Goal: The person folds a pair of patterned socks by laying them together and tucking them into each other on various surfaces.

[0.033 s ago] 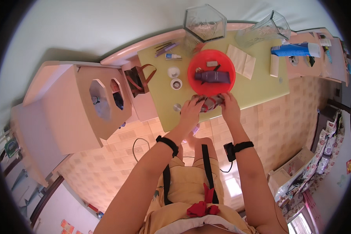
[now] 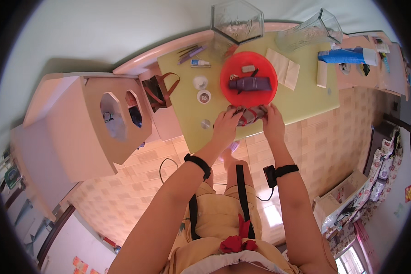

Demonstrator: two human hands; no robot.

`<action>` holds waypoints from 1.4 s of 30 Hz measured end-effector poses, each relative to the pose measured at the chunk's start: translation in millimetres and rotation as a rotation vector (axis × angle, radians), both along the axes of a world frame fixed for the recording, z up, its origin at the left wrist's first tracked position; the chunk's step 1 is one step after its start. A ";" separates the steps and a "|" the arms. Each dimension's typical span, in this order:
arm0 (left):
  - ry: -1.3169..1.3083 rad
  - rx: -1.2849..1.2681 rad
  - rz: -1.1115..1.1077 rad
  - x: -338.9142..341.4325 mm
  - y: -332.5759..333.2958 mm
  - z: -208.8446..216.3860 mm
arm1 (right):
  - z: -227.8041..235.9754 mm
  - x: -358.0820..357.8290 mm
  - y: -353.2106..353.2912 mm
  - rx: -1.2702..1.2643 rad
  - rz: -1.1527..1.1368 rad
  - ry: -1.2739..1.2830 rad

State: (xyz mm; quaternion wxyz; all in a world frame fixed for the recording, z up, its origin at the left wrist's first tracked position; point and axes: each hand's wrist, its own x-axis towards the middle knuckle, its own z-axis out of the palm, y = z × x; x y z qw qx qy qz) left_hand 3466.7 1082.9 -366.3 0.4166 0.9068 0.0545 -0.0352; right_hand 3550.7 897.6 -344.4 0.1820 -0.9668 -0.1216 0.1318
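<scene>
Between my two hands is a rolled bundle of grey and red patterned cloth [image 2: 252,115], just above the near edge of the green tabletop [image 2: 306,98]. My left hand [image 2: 225,125] grips its left end, fingers closed. The other end is pinched by my right hand [image 2: 273,121]. Directly beyond the bundle stands a round red basin [image 2: 225,97]. In it lie a dark purple tube [image 2: 255,84], a small pale block [image 2: 248,69] and a dark strap-like piece partly behind the tube.
Two white round pieces, a clear disc [image 2: 206,123] and a small white-and-blue tube [image 2: 199,63] lie left of the basin. Behind stand two glass vases [image 2: 237,28]. To the right are a cream folded sheet [image 2: 284,69] and a blue package [image 2: 345,56]. A brown bag [image 2: 156,93] sits at left.
My hands and the cloth bundle have shifted slightly away from me and to the right. Both hands keep their hold; the basin's contents look the same.
</scene>
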 end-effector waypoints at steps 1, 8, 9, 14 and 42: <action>0.005 -0.027 -0.002 10.3 -3.9 -2.3 | -1.8 5.9 -2.8 -0.012 -0.046 -0.032; -0.007 0.128 -0.037 2.2 -15.3 -12.6 | -13.8 -29.5 -22.1 0.065 -0.098 -0.047; -0.031 0.193 -0.049 -10.7 -6.6 -17.9 | -22.0 -40.9 -23.8 0.094 -0.067 -0.028; 0.031 0.506 -0.076 -85.2 46.2 -57.3 | -77.3 -80.3 21.3 0.202 0.157 -0.017; 0.017 0.386 -0.073 116.1 -238.9 -49.7 | -65.2 145.6 -251.0 -0.025 0.409 -0.066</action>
